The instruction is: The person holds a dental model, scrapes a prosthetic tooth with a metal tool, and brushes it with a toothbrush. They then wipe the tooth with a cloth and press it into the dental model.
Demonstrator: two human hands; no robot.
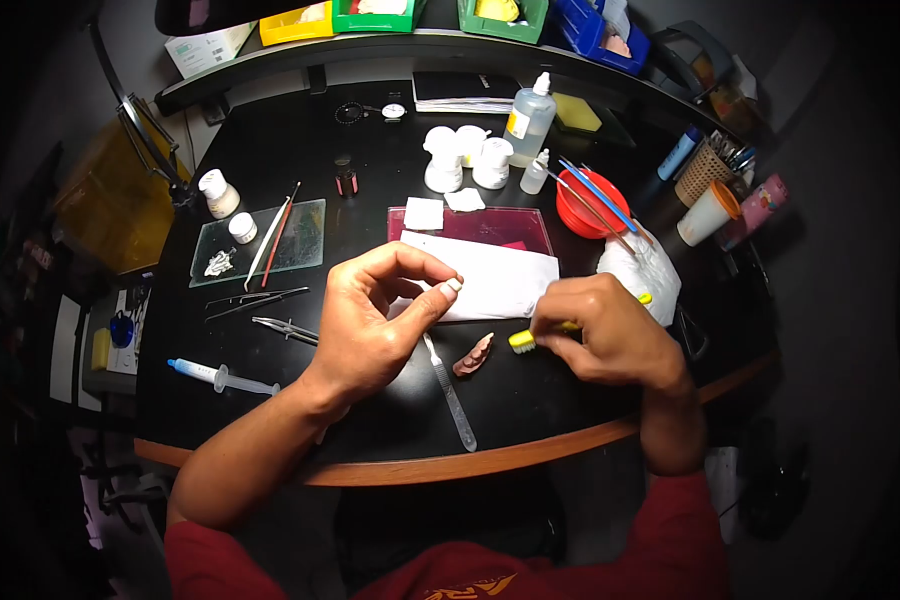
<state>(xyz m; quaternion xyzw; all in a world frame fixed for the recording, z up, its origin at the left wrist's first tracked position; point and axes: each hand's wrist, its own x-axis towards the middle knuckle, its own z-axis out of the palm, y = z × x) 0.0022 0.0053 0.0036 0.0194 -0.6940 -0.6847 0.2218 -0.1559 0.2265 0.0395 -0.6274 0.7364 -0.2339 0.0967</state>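
My left hand (375,315) is closed in a pinch, thumb against forefinger, on a small tooth-coloured piece (454,284) over a folded white paper sheet (500,275). Wrapped in my right hand (610,330) is a yellow toothbrush (522,342), its bristles facing down just above the black table. Between my hands lies a brownish-pink dental model piece (472,356) with a pale tip. Beside it rests a metal scalpel handle (450,395). Metal tweezers (285,329) are partly behind my left wrist.
A syringe (220,376) lies at left, below a glass slab (305,235) with thin tools. Several white jars (443,172) and a clear bottle (532,120) stand at the back. A red bowl (575,215) with brushes across it and a crumpled white cloth (660,270) are at right.
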